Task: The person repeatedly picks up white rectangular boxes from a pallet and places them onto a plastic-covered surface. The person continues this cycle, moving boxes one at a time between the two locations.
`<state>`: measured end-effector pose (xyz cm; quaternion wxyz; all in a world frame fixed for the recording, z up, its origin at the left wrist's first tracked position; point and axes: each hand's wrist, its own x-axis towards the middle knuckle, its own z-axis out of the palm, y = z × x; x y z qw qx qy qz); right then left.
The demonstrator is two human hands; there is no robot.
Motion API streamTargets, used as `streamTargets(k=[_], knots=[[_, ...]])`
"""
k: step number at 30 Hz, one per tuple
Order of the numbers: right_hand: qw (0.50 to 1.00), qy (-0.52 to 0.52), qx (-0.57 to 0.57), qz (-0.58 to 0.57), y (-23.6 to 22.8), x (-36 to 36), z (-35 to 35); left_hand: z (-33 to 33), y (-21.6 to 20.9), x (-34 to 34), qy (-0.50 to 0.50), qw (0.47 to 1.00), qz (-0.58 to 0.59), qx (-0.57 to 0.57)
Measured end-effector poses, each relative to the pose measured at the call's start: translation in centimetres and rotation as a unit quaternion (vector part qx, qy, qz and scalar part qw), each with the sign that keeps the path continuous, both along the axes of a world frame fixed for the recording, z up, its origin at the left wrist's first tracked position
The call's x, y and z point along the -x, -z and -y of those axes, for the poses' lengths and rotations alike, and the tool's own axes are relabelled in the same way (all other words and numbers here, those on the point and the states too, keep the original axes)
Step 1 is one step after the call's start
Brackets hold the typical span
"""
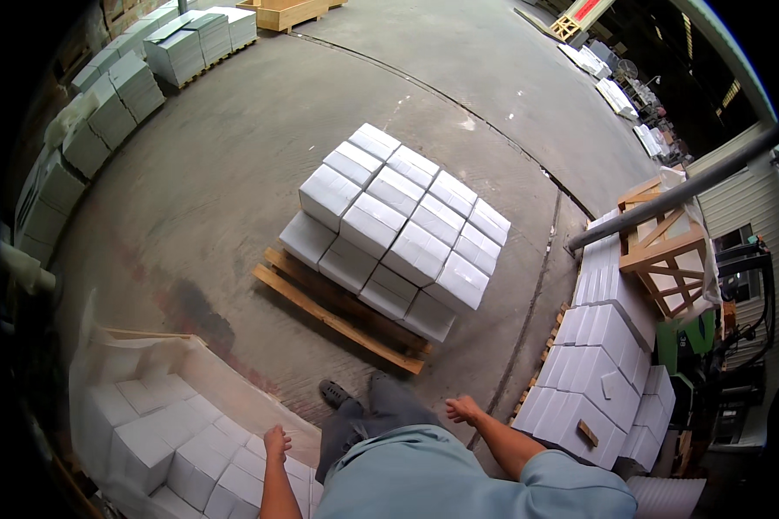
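Note:
My left hand [277,442] hangs beside my body in a loose fist, with nothing seen in it. It is nearest to a crate lined with cloudy plastic sheet [234,368], where white boxes [201,463] are packed in rows. On my other side, my right hand [465,410] is held out from the hip with loosely bent fingers partly apart, holding nothing. Ahead of my feet stands a wooden pallet [337,322] bearing white cartons [395,192] in two visible layers. Neither hand touches a carton.
White cartons [584,394] sit on pallets at the right, with a wood offcut [588,433] on top. Behind them are a wooden frame crate [666,251], a dark pole [675,197] and a green machine [688,346]. Stacked grey-white sheets [175,59] line the far left.

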<state>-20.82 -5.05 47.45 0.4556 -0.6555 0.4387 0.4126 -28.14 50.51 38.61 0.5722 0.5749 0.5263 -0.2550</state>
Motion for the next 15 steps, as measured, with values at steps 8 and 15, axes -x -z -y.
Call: streamTargets(k=[8,15], knots=[[0.997,0.036,0.007,0.066,-0.7,-0.8,7.3,6.8,1.6,-1.5,0.074,0.997,-0.002,0.009],[0.998,0.038,0.016,0.051,1.5,-0.8,18.5,13.7,4.0,-6.0,0.064,0.997,0.022,-0.041]])
